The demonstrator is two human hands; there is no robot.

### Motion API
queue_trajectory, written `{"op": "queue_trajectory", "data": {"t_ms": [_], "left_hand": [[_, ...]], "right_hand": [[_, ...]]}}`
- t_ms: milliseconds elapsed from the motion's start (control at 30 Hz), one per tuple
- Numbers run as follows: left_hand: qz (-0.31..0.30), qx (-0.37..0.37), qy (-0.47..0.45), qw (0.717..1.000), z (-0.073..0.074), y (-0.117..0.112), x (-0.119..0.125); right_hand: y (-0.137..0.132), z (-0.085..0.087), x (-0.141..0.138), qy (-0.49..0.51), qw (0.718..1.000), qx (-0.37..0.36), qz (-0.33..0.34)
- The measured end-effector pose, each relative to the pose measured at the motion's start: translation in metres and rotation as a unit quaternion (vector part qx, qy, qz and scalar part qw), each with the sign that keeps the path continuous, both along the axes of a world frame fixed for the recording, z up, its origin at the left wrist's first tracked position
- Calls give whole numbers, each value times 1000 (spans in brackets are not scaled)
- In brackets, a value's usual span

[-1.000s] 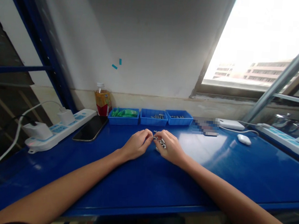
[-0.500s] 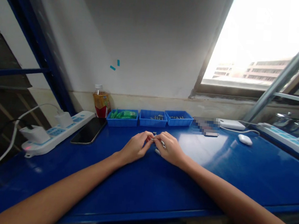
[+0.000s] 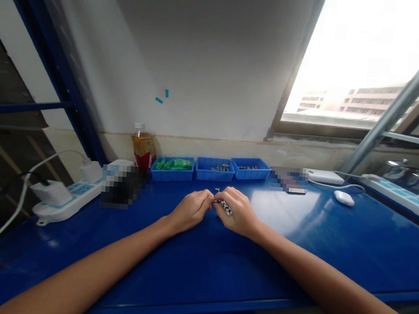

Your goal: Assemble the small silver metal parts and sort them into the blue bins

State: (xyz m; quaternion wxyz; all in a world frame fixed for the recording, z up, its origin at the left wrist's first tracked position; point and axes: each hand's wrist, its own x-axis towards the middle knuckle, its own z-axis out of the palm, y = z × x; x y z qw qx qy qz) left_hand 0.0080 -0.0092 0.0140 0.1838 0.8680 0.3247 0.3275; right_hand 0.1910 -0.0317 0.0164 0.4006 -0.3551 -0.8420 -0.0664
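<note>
Left hand [image 3: 192, 209] and right hand [image 3: 238, 210] curl close together.

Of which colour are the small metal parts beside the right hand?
The small metal parts look silver-grey, seen in the head view.

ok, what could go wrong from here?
1. Small metal pieces cluster at the right hand; a nudge might scatter them.
2. Whatever is between the fingertips of that hand and the left hand is mostly hidden, so a slip could go unnoticed.
3. The bottle stands near a power strip; a leak might reach it.
</note>
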Motion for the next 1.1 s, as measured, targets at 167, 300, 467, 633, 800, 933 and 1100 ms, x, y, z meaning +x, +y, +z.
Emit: {"op": "queue_trajectory", "data": {"t_ms": [167, 300, 467, 633, 800, 933, 1100], "left_hand": [[4, -3, -54, 999, -4, -1, 0], [-7, 43, -47, 998, -7, 0, 1], [8, 42, -27, 999, -3, -1, 2], [0, 16, -24, 1000, -2, 0, 0], [-14, -11, -22, 1000, -1, 1, -1], [-15, -21, -14, 1000, 1, 0, -1], [-5, -13, -33, 999, -3, 0, -1]], "right_hand": [[0, -1, 1, 13, 1000, -9, -14], [3, -3, 2, 22, 999, -25, -9], [5, -4, 2, 25, 999, -28, -11], [1, -2, 3, 36, 999, -30, 4], [-1, -2, 1, -2, 1000, -6, 13], [1, -3, 1, 5, 1000, 2, 2], [2, -2, 1, 39, 999, -3, -7]]}}
